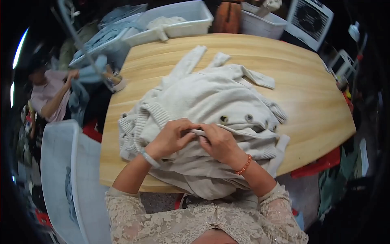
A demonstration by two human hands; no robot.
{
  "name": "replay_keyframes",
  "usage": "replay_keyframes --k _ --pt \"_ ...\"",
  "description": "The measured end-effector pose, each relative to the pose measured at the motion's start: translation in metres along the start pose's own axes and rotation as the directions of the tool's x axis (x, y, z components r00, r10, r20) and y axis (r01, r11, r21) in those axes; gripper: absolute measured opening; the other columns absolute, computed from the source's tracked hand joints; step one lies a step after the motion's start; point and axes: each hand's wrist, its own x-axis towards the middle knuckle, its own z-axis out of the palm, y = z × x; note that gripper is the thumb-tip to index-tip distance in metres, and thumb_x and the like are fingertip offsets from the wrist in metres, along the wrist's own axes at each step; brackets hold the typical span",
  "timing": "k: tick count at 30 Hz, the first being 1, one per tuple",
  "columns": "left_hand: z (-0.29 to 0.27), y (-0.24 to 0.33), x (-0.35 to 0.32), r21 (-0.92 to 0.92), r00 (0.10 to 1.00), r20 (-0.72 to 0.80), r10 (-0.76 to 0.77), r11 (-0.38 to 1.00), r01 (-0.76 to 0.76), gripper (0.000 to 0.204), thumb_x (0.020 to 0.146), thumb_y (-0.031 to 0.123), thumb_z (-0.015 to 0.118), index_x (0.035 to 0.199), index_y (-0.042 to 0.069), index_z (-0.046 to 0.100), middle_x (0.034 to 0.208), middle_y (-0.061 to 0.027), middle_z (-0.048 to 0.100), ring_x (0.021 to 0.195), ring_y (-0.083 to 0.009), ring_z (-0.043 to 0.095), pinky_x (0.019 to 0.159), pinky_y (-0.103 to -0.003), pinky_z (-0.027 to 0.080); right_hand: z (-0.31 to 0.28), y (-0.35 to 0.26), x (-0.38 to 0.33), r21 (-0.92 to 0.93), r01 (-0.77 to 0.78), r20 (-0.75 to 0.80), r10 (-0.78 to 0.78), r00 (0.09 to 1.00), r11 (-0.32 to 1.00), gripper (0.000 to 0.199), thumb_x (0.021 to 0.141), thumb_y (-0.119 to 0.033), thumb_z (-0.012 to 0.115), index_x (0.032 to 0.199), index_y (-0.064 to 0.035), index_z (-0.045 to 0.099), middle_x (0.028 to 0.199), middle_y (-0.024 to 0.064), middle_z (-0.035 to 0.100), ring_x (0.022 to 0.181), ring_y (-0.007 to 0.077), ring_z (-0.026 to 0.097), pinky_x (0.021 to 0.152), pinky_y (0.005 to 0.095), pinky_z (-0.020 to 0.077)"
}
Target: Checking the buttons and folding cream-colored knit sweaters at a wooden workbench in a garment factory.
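Note:
A pile of cream knitted cardigans [203, 97] lies spread over the wooden table, sleeves pointing to the far side and several dark round buttons showing right of the middle. My left hand [174, 136] pinches the knit edge of the top cardigan near the pile's front. Close beside it, my right hand [219, 142] grips the same edge, fingers curled and nearly touching the left ones. The fingertips of both hands are partly hidden in the folds. Ribbed trim bunches up to the left of my left hand, and some fabric hangs over the table's near edge.
The wooden table [313, 93] has a curved right edge. Behind it stand white plastic tubs [187, 32] with garments and a white fan-like appliance [309, 20]. A large white bin [61, 162] is at the left. Beyond it a seated person [53, 93] handles blue-grey fabric.

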Motion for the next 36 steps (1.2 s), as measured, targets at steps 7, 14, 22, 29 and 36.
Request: replay_keyframes --k 7,14,22,29,36 --pt "0.012 -0.013 -0.002 0.028 0.990 -0.121 0.070 0.997 -0.067 0.018 0.086 -0.008 0.061 0.103 -0.004 0.066 0.090 -0.0120 0.064 0.077 -0.0183 0.063 0.068 -0.027 0.050 -0.001 0.007 -0.001 0.107 0.021 0.024 -0.024 0.999 0.994 0.031 0.081 0.005 0.057 0.112 0.0036 0.056 0.092 0.0176 0.056 0.087 0.0358 0.060 0.076 0.0410 0.0502" --pt "0.016 -0.012 0.005 -0.010 0.997 -0.080 0.022 1.000 -0.023 0.013 0.089 -0.004 0.060 0.100 -0.002 0.065 0.087 -0.0117 0.062 0.072 -0.0164 0.060 0.064 -0.028 0.047 -0.013 0.006 -0.004 0.188 0.030 0.004 -0.031 0.999 0.982 0.023 0.081 0.002 0.061 0.104 0.0005 0.062 0.088 0.0146 0.057 0.078 0.0330 0.061 0.067 0.0384 0.0504" --pt "0.006 -0.010 0.010 0.087 0.958 -0.103 -0.268 0.957 0.277 0.018 0.084 0.015 0.076 0.091 0.001 0.067 0.077 -0.0084 0.062 0.074 -0.0207 0.060 0.064 -0.029 0.046 -0.057 0.018 -0.030 -0.043 -0.160 0.180 0.166 0.970 0.986 0.011 0.088 -0.014 0.066 0.095 -0.0063 0.062 0.089 0.0107 0.060 0.070 0.0330 0.064 0.060 0.0413 0.0514" --pt "0.066 -0.001 0.053 0.367 0.922 -0.208 0.326 0.900 -0.235 0.020 0.078 0.004 0.067 0.097 0.002 0.062 0.094 -0.0158 0.059 0.093 -0.0355 0.058 0.082 -0.043 0.048 -0.061 0.014 -0.034 -0.162 -0.144 0.067 0.156 0.985 0.976 0.015 0.087 -0.007 0.062 0.101 -0.0094 0.062 0.088 0.0118 0.060 0.068 0.0352 0.063 0.057 0.0441 0.0501" --pt "0.090 -0.004 0.081 0.274 0.981 -0.151 0.119 0.959 -0.074 0.007 0.079 0.009 0.065 0.084 0.003 0.065 0.092 -0.0172 0.064 0.085 -0.0369 0.062 0.077 -0.043 0.051 -0.063 0.006 -0.034 -0.210 -0.154 0.083 0.174 0.981 0.965 0.019 0.085 0.002 0.058 0.104 -0.0014 0.060 0.092 0.0163 0.061 0.078 0.0388 0.062 0.064 0.0453 0.0491"
